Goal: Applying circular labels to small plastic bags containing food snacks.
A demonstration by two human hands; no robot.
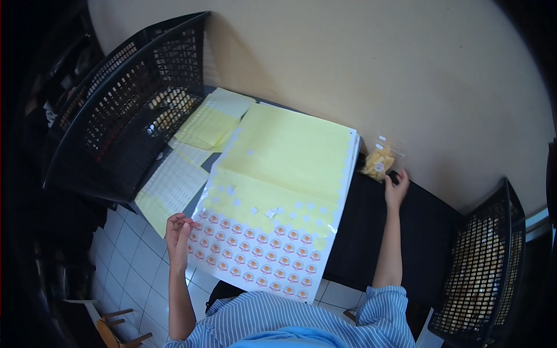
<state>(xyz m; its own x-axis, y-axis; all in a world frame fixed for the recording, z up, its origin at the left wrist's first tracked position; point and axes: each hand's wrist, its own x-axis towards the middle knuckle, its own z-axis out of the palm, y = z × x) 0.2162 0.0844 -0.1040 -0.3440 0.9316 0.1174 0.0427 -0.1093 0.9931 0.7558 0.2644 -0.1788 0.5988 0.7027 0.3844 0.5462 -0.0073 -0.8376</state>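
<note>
"Right grip (397, 189) is a bit open, just beside the snack bag (380, 160), which wears a round sticker (379, 167)."

"Left grip (178, 235)?"

"At the sticker sheet's (284, 148) edge; can't tell if pinching. Top's bare, bottom rows (250, 249) left."

Layout of the bench (371, 232), seen from above. Centre: a large sticker sheet (278, 185) extends from the wall (360, 69) side toward the person's body, with paper scraps (271, 213) lying on it. Left — smaller sheets (212, 119) lie between the large sheet and a mesh basket (101, 148); the left hand (178, 232) is at the large sheet's left edge. Right — a packet (378, 162) lies by the sheet's far right corner, near the wall, the right hand (397, 188) just beside it. A second basket (473, 272) stands at far right; a stool (110, 333) stands on the floor (127, 243), lower left.
</note>
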